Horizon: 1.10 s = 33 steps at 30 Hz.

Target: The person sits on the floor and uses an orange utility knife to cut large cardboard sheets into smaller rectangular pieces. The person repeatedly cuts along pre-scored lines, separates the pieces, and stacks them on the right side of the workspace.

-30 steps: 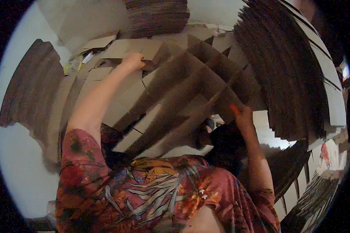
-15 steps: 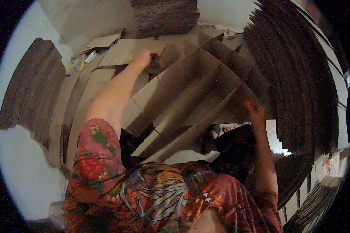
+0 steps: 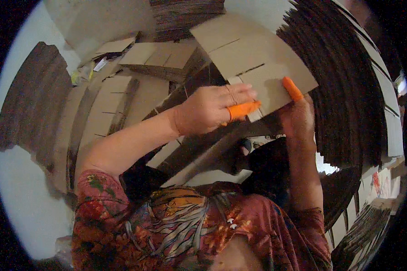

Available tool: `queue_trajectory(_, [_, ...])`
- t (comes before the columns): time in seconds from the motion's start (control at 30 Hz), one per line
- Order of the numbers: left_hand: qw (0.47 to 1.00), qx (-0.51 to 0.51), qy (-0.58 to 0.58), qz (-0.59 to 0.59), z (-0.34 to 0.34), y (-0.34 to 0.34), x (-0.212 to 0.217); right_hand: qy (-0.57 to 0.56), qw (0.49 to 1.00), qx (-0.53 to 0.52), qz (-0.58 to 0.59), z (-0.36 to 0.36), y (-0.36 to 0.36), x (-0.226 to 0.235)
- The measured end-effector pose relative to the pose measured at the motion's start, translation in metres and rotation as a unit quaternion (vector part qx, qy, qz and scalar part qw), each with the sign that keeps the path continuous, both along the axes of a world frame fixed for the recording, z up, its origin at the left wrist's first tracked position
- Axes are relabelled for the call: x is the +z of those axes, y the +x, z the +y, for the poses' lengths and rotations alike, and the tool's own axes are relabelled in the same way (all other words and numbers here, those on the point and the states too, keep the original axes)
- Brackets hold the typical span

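A slotted sheet of brown cardboard [image 3: 269, 49] is held up tilted in front of me, with dark slits cut across it. My right hand [image 3: 298, 113] grips its near right edge, the orange-covered thumb on top and the other fingers hidden beneath. My left hand [image 3: 215, 106] is at the sheet's near left edge, its fingers pressed together over a narrow pale strip there; one finger wears an orange cover. The left thumb is hidden. Below both hands, darker cardboard panels [image 3: 208, 140] are partly covered by my left arm.
Slotted cardboard pieces [image 3: 158, 55] lie in piles beyond my left arm, with more flat panels [image 3: 108, 97] nearer. Tall stacks of cardboard stand at the left [image 3: 31, 99], far back [image 3: 185, 18] and right [image 3: 343, 90]. A small yellow and white item [image 3: 83, 74] lies at the far left.
My left hand has come back and right from the far pile to the sheet's edge. The crossed cardboard grid seen before is no longer visible spread out; a flat slotted sheet is now lifted between my hands.
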State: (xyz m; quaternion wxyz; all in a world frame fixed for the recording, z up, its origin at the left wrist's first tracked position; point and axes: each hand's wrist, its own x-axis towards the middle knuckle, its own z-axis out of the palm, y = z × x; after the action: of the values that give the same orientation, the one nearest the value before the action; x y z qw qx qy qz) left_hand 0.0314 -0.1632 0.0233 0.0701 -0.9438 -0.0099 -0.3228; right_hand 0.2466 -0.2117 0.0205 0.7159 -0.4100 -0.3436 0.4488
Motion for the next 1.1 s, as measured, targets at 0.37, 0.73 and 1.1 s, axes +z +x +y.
queue_trajectory(0.37, [0.825,0.195,-0.473,-0.242,0.154,-0.07,-0.012,0.075,0.885,-0.116,-0.444,-0.063,0.036,-0.012])
queue_trajectory(0.73, [0.795,0.265,-0.514,-0.181,0.155,-0.059,-0.042,-0.038,0.919,0.0,-0.392,-0.057,0.032,-0.017])
queue_trajectory(1.1, [0.825,0.421,-0.344,-0.152,0.112,-0.055,-0.038,-0.042,0.873,-0.009,-0.486,-0.061,0.051,-0.075])
